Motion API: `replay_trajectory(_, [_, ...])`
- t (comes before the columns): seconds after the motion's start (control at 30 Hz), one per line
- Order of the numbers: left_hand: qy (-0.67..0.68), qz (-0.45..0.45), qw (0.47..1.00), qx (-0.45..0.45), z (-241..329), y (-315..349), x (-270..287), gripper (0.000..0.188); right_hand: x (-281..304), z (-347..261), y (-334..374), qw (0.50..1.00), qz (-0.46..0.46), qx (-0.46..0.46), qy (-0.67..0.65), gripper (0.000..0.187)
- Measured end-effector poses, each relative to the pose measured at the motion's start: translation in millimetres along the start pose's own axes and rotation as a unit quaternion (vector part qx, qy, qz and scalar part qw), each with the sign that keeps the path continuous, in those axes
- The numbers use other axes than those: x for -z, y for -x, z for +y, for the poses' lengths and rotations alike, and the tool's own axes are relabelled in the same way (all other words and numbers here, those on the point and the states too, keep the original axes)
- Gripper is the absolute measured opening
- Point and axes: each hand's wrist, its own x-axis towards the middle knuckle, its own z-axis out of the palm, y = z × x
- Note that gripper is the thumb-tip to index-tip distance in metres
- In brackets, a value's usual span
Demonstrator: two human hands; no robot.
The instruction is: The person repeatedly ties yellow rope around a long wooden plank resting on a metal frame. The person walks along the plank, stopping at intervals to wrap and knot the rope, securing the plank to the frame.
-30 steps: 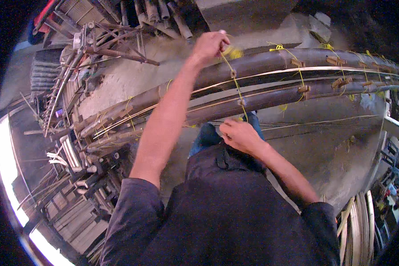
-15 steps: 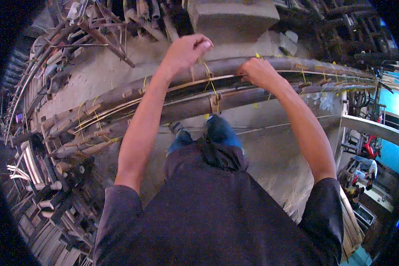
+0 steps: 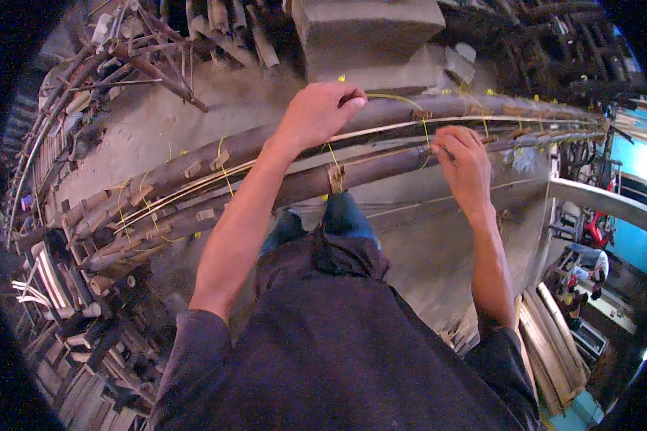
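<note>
Two long dark poles, a far pole (image 3: 248,147) and a near pole (image 3: 305,187), run side by side across my front. Pale thin strips (image 3: 381,129) lie lengthwise between them, and yellow cord ties cross the gap. My left hand (image 3: 319,115), above the far pole, is closed in a pinch on a yellow cord (image 3: 397,96) that arches right to the far pole. To the right, my right hand (image 3: 466,161) is closed over the near pole, its fingertips at the cord where it hangs between the poles. The fingers partly hide that grip.
A pale block (image 3: 366,32) stands beyond the poles. At the far left is a frame of rusty tubes (image 3: 151,65). Stacked wooden pieces (image 3: 72,381) fill the lower left; long pale boards (image 3: 550,337) lean at the lower right, near a white beam (image 3: 604,205).
My left hand has moved right and slightly down, and a cord now arches from it. My right hand has moved right and nearer to me, from the far pole to the near one.
</note>
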Motion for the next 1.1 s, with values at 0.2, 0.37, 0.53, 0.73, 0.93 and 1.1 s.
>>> replay_trajectory(0.2, [-0.026,-0.049,0.997,-0.055,5.1,-29.5,-24.8,0.027,-45.3,38.7,-37.4,0.988,0.013,0.1,0.113,0.009])
replay_trajectory(0.37, [0.025,-0.002,0.998,0.055,-2.0,-4.5,-0.9,0.025,-12.0,30.1,-6.0,0.996,0.09,0.01,-0.004,0.009])
replay_trajectory(0.53, [0.011,0.081,0.989,0.125,-25.8,40.6,38.8,0.022,-29.2,-10.6,28.6,0.985,-0.044,-0.011,-0.164,0.015])
replay_trajectory(0.73, [-0.042,0.097,0.985,0.135,-17.9,75.7,37.9,0.021,-172.9,-94.1,98.1,0.698,-0.318,-0.39,-0.51,0.034])
replay_trajectory(0.93, [-0.155,0.097,0.983,0.012,-37.3,100.6,-19.7,0.026,53.7,-121.0,-42.3,0.95,-0.235,0.103,-0.178,0.009])
replay_trajectory(1.1, [-0.238,0.252,0.937,0.027,-29.3,85.9,-38.2,0.019,-8.2,-178.3,-141.2,0.875,-0.133,0.426,-0.19,0.018])
